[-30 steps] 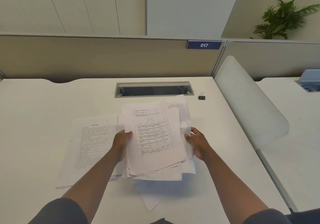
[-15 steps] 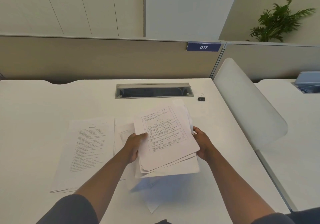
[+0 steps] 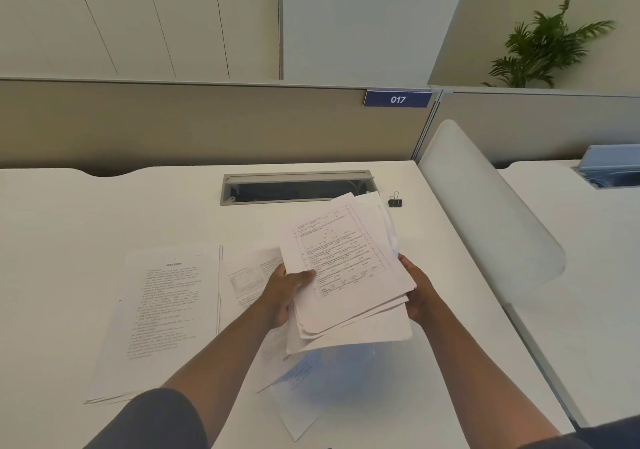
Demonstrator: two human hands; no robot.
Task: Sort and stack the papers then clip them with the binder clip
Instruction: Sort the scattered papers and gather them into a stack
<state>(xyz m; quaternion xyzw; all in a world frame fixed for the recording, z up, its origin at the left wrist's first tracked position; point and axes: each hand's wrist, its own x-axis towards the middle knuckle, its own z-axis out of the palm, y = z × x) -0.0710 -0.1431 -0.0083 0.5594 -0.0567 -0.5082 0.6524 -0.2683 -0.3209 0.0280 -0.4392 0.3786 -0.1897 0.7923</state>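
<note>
Left hand (image 3: 289,289) and right hand (image 3: 417,292) gripping loose, uneven paper stack (image 3: 349,275), printed table on top, edges fanned

left hand (image 3: 288,291) thumb curled in grip, right hand (image 3: 417,294) likewise

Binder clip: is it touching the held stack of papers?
Apart. The head view shows the binder clip standing alone on the desk, with bare desk surface between it and the far corner of the held stack.
</note>
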